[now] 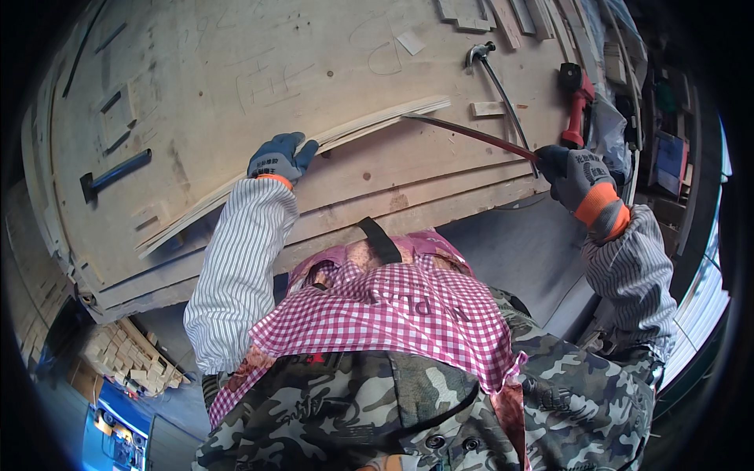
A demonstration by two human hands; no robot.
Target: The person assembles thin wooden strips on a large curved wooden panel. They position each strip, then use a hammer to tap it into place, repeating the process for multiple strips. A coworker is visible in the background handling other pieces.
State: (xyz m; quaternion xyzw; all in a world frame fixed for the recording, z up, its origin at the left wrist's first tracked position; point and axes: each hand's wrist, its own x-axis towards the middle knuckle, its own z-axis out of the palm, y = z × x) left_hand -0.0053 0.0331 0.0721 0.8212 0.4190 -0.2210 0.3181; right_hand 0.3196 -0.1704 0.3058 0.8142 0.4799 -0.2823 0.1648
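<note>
— What are we wearing, nearest to the camera?
— We're wearing camouflage clothing (330, 424), with a pink-checked apron (377, 302) lying over it.
— And what are we holding?
— Our gloved left grip (281, 159) is clasping some thin wooden strips (377, 122), which are lying slantwise near the front of the tabletop (196, 102). Our gloved right grip (577, 174) is clenching one end of a long, slim bar (471, 133). Its other end is reaching the strips' edge, but we aren't managing to tell whether it's touching.
— What are we seeing farther off?
— A blue-handled hammer (122, 170) is lying well to the left. On the right, a claw hammer (500, 90) is lying beyond the bar, with a small wood block (488, 109) just beside its handle. A red cordless power tool (579, 106) is resting farther right. Farthest away, we're seeing wooden slats (542, 20).
</note>
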